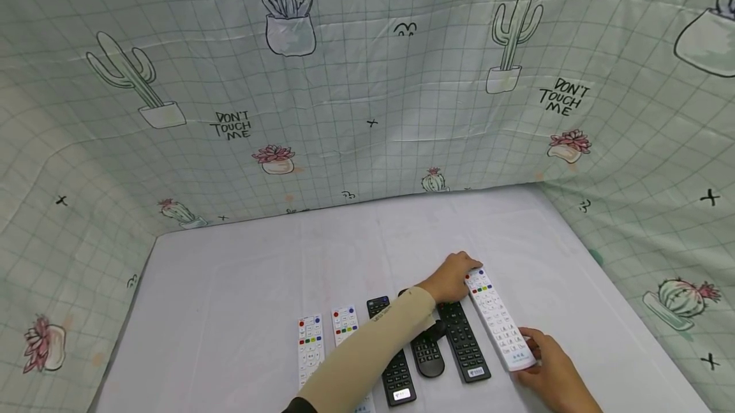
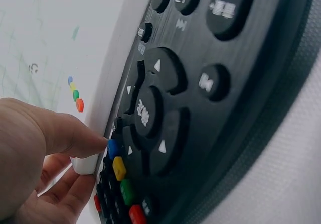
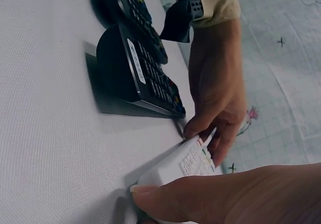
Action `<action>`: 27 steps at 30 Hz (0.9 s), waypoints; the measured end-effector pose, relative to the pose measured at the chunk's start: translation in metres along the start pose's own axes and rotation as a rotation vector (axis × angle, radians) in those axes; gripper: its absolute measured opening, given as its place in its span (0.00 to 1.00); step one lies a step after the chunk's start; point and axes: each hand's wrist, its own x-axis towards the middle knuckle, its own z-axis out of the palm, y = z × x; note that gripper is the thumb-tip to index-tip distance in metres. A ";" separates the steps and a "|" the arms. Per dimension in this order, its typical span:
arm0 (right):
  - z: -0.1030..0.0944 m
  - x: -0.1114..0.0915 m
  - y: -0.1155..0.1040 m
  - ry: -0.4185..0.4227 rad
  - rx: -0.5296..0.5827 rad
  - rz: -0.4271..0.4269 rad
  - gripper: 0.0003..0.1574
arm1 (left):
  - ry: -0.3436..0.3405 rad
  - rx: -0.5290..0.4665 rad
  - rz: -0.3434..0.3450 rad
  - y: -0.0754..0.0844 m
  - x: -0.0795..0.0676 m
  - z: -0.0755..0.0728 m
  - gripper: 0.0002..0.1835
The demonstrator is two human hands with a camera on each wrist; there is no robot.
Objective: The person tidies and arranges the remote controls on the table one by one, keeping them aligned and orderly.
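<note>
A white remote control (image 1: pixel 498 320) with coloured buttons lies at the right end of a row of remotes, tilted to the left at its far end. My left hand (image 1: pixel 450 277) reaches across the row and pinches the far end of that remote. In the left wrist view, the thumb and fingers of the left hand (image 2: pixel 35 169) close on the white end. My right hand (image 1: pixel 548 368) grips the near end, its thumb (image 3: pixel 170 199) along one side in the right wrist view. The right hand's other fingers are mostly hidden there.
Left of the held remote lie a black remote (image 1: pixel 466 343), a rounded black remote (image 1: pixel 429 357), another black remote (image 1: pixel 398 380) and two white remotes (image 1: pixel 310 349), partly under the left sleeve (image 1: pixel 367 352). A cactus-print cloth (image 1: pixel 373 81) hangs around the white table (image 1: pixel 241 285).
</note>
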 end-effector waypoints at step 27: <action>-0.025 0.018 -0.007 -0.015 -0.223 -0.109 0.52 | 0.114 -0.127 0.059 -0.048 -0.063 -0.044 0.26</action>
